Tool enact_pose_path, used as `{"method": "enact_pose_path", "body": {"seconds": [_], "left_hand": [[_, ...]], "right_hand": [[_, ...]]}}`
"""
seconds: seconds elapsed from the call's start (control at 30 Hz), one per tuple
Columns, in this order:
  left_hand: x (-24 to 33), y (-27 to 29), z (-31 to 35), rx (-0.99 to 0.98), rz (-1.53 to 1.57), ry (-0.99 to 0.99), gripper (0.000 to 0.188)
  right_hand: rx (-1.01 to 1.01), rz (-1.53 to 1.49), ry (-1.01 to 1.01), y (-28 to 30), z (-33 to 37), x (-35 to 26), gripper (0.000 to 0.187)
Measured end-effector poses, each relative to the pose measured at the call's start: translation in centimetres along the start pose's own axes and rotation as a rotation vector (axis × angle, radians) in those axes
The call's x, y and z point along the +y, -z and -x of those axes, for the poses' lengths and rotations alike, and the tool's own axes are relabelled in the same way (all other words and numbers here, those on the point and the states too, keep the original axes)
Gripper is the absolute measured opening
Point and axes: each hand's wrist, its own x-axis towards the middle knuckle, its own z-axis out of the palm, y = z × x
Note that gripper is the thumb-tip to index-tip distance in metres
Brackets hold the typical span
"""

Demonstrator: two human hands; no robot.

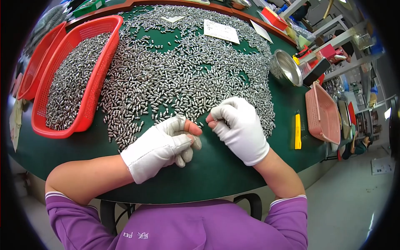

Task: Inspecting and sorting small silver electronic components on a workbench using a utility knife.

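A broad spread of small silvery metal parts point(179, 79), short and bullet-shaped, covers most of the green table point(216, 175). At the near edge of the spread my left hand point(162, 146) is curled, in a white glove with the thumb and index fingertips bare. Those two fingertips are drawn together, and whatever lies between them is hidden. Close by on the right, my right hand point(239, 127) wears a similar white glove with bare fingertips. Its thumb and index finger are pinched, and I cannot make out what they hold. A few loose parts lie between the two hands.
On the left stands a red perforated basket point(95, 89) full of the same parts, with another red basket point(35, 68) beyond it. A steel bowl point(293, 68), a yellow cutter point(297, 131) and a pink basket point(315, 110) are at right. Paper slips point(221, 31) lie on the parts.
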Motion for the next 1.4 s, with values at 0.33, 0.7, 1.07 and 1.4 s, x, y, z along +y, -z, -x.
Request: {"method": "enact_pose_path", "body": {"seconds": [0.33, 0.7, 1.07, 1.4], "left_hand": [[0.1, -0.4, -0.1, 0.028, -0.08, 0.008, 0.016], [0.0, -0.3, -0.3, 0.032, -0.077, 0.008, 0.016], [0.1, 0.0, -0.2, -0.021, -0.017, -0.006, 0.026], [0.1, 0.0, -0.1, -0.001, -0.006, 0.024, 0.028]], "right_hand": [[-0.053, -0.393, -0.005, 0.1, 0.0, -1.8, 0.015], [0.144, 0.067, 0.016, 1.0, -0.1, 0.1, 0.02], [-0.004, 0.238, 0.081, 0.2, -0.5, 0.0, 0.014], [-0.057, 0.224, 0.088, 0.0, -0.1, -0.1, 0.012]]}}
